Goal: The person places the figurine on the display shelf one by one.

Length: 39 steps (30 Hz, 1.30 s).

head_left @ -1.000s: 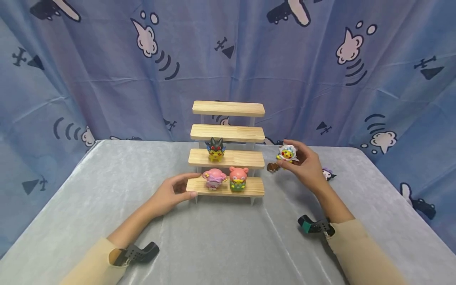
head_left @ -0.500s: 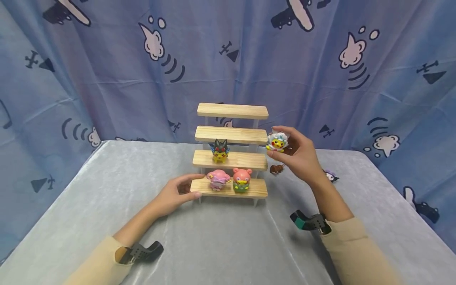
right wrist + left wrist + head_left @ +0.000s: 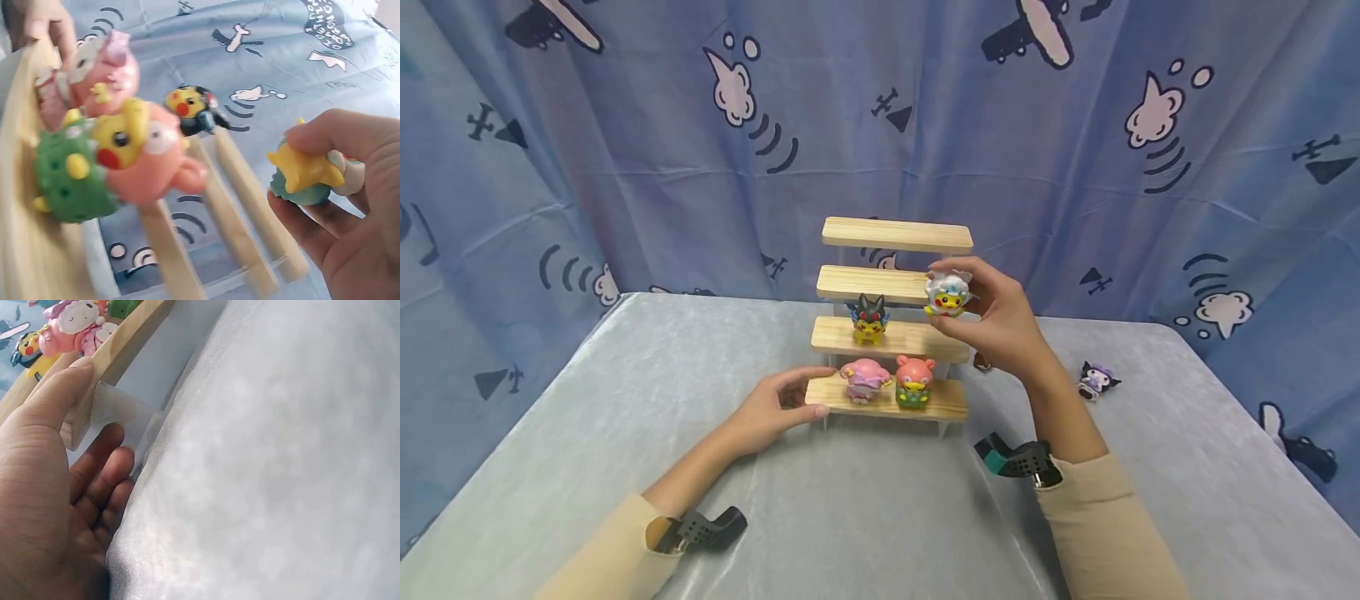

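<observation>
A tiered wooden display shelf (image 3: 891, 337) with clear supports stands on the table. My left hand (image 3: 767, 410) grips the left end of its lowest tier, thumb along the front edge; in the left wrist view the other fingers curl beside a clear support. Between thumb and fingers my right hand (image 3: 996, 312) pinches a small yellow-faced figurine with a white hood (image 3: 948, 293), raised over the right part of the second-lowest tier. On that tier's left sits a dark-hooded yellow figurine (image 3: 869, 320). The lowest tier bears a pink figurine (image 3: 865, 381) and a coral-and-green figurine (image 3: 914, 382).
To the right on the grey cloth-covered table (image 3: 865, 517) lies a black-and-white figurine with a purple top (image 3: 1097, 380). A brown object (image 3: 981, 362) shows partly behind my right hand. A blue patterned curtain (image 3: 820, 108) hangs behind the table.
My right hand has lifted the white-hooded figurine and carried it left, from beside the shelf to over the second-lowest tier. My left hand keeps its hold on the lowest tier.
</observation>
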{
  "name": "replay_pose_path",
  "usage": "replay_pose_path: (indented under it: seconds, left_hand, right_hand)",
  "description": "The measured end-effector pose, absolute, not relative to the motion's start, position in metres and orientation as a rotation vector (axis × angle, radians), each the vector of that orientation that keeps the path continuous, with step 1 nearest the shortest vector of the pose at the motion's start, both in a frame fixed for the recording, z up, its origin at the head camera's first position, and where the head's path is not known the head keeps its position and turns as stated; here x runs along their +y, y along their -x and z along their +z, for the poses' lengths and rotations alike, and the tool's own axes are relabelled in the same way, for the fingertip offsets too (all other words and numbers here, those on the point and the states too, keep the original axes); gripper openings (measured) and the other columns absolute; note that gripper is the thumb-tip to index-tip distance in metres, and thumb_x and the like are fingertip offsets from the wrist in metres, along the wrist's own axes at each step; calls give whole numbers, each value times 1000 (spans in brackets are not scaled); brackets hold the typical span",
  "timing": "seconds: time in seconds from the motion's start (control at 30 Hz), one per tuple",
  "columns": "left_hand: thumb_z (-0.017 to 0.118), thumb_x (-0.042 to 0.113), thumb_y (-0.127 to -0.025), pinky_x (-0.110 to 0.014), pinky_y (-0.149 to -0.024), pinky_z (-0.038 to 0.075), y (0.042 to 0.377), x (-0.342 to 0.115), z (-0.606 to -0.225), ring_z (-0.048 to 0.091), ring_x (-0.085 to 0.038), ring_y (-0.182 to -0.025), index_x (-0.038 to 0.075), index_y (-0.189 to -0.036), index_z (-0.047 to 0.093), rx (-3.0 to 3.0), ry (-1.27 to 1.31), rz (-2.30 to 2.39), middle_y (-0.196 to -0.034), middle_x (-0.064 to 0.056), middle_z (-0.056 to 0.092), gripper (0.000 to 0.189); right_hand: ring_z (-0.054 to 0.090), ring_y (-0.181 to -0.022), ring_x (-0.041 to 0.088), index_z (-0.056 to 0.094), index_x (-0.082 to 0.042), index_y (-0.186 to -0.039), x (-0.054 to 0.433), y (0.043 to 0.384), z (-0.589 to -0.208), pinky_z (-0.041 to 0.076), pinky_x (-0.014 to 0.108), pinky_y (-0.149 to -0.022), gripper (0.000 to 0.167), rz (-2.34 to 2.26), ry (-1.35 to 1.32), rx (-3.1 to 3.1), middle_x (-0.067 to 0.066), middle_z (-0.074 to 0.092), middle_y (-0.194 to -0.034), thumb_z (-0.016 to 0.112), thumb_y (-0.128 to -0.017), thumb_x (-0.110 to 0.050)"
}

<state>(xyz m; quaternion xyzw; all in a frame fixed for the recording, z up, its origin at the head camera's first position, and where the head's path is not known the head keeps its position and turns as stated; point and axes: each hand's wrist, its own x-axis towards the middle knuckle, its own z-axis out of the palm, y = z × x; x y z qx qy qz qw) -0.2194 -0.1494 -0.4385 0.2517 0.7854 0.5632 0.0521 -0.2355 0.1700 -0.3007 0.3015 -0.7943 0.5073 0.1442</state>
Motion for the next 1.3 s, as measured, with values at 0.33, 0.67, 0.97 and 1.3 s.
replay_pose_path:
  seconds: [0.33,0.67,0.97,1.3]
  left_hand:
    - [75,18,-92,-25,-75,55,220,-148,-438,67,-13,-83,13,-142,58,2396,-767,1698,-108,-12,73,53]
    - [75,18,-91,-25,-76,55,219,-148,-437,68,-12,-85,13,-142,58,2399,-753,1687,-111,-14,73,54]
    - [75,17,-91,-26,-78,56,218,-148,-436,69,-12,-87,12,-143,57,2391,-756,1694,-112,-15,73,54]
    - [75,16,-91,-25,-74,55,219,-148,-436,67,-12,-81,12,-142,58,2404,-775,1695,-106,-13,73,54]
  right_hand:
    - [62,-99,8,51,-6,-141,164,242,-315,56,19,-81,69,1424,-861,-2363,15,59,-124,78,-80,9]
    - [65,-100,18,59,-10,-136,161,249,-330,56,22,-84,62,1461,-841,-2444,12,60,-126,83,-79,2]
    - [69,-93,17,62,-10,-134,157,253,-339,60,27,-78,62,1541,-891,-2423,13,64,-122,84,-78,2]
    - [55,-65,11,56,-11,-144,164,256,-344,49,24,-60,67,1449,-927,-2461,13,67,-121,82,-82,-2]
